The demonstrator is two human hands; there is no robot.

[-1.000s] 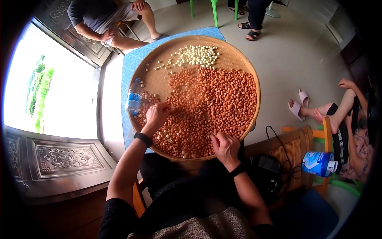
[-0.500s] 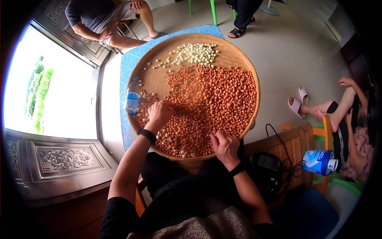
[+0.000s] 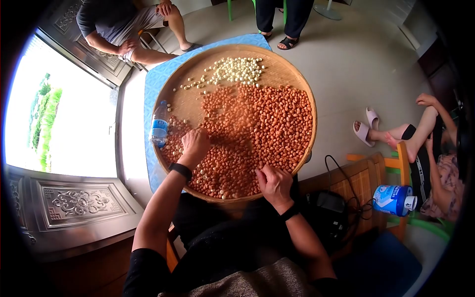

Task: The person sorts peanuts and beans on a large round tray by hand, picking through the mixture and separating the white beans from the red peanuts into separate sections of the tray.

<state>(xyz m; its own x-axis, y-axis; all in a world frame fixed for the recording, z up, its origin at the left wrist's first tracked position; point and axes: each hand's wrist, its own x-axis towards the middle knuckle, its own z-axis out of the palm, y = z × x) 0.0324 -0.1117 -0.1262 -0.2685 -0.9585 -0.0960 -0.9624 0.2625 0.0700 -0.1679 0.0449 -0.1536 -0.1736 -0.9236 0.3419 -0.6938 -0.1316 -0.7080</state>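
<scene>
A large round woven tray (image 3: 232, 48) holds many reddish-brown seeds (image 3: 284, 119), with a pile of pale seeds (image 3: 237, 69) towards its far edge. My left hand (image 3: 196, 143) is over the brown seeds on the left side, its fingers bent and closed; what they hold, if anything, is hidden. At the near right rim rests my right hand (image 3: 275, 184), closed with the thumb against the curled fingers, and its contents cannot be made out. A clear bottle with a blue label (image 3: 159, 126) lies on the tray's left edge.
Under the tray is a blue patterned table top (image 3: 152, 99). A wooden bench (image 3: 341, 173) at the right bears a black bag (image 3: 326, 213) and a blue container (image 3: 391, 199). One person sits at the far left, another stands beyond the table, and a third sits at the right.
The view has shifted slightly, moving the tray leftward in the picture. My left hand has moved a little over the seeds. The standing person's feet have moved left.
</scene>
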